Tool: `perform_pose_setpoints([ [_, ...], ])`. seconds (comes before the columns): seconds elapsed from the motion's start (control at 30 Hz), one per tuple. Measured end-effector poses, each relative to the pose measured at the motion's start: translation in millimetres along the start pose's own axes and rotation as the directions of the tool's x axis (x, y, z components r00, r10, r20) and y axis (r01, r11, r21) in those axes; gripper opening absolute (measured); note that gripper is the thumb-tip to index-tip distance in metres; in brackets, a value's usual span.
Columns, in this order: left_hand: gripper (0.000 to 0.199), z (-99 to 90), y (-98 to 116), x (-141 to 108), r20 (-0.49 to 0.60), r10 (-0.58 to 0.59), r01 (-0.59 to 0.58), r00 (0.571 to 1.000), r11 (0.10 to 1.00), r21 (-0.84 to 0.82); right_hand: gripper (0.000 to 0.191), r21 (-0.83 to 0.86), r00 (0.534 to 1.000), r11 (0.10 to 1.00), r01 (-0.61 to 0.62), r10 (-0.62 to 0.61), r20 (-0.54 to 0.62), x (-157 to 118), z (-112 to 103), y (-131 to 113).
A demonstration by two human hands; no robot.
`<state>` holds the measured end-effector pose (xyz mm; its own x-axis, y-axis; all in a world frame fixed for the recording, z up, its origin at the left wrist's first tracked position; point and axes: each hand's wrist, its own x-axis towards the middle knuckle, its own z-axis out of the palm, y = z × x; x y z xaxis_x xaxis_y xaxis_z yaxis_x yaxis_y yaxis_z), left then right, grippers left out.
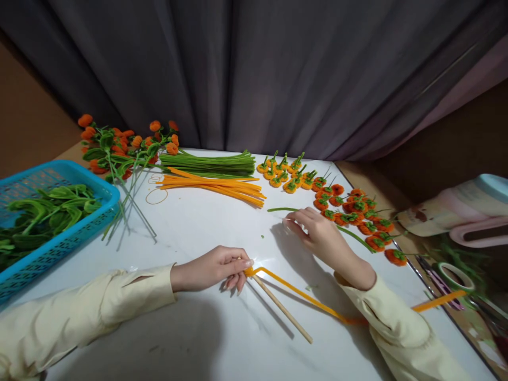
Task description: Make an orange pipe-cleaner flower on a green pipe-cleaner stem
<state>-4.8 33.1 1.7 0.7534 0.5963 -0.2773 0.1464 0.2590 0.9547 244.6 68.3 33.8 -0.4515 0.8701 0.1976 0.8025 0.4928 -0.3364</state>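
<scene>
My left hand [228, 267] is closed on a thin wooden stick [283, 309], pinching the end of an orange pipe cleaner [297, 291] coiled round it. The strip's loose length runs right, passes under my right forearm and comes out beyond it. My right hand [319, 233] hovers over the table with its fingers bent and a little apart; nothing shows in them. A single green pipe cleaner [357, 238] lies behind that hand, partly hidden by it. I cannot tell whether the fingertips touch it.
Bundles of green [210, 163] and orange pipe cleaners [214, 188] lie at the back. Small yellow-orange [290, 185] and dark orange pieces [377, 242] line the right. A blue basket [79, 227] of green leaves, finished flower stems [119, 153], tape [454, 278] and a tumbler [456, 203] surround.
</scene>
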Motion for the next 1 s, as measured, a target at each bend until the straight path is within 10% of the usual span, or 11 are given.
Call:
perform_pose_setpoints([
  [0.23,0.037,0.8,2,-1,-0.002,0.002,-0.002,1.0,1.0,-0.023,0.032,-0.093,0.999,0.995,0.026,-0.022,0.038,-3,15,31],
  [0.43,0.036,1.0,2,0,-0.014,-0.009,0.008,1.0,1.0,-0.017,0.024,0.213,1.0,0.977,-0.019,0.022,-0.012,-17,26,7],
  [0.63,0.034,2.8,1,-1,-0.037,0.017,-0.014,0.999,0.998,0.067,0.029,0.559,0.988,0.823,-0.106,0.026,0.15,-30,21,-37],
  [0.8,0.029,1.9,2,-3,-0.017,0.079,-0.074,0.997,0.98,0.186,0.032,0.735,0.886,0.52,-0.436,0.104,0.452,-30,22,-45],
  [1.0,0.024,0.9,1,-5,0.02,0.135,-0.136,0.991,0.956,0.261,0.032,0.816,0.959,0.509,-0.273,0.08,0.271,-30,36,-47],
])
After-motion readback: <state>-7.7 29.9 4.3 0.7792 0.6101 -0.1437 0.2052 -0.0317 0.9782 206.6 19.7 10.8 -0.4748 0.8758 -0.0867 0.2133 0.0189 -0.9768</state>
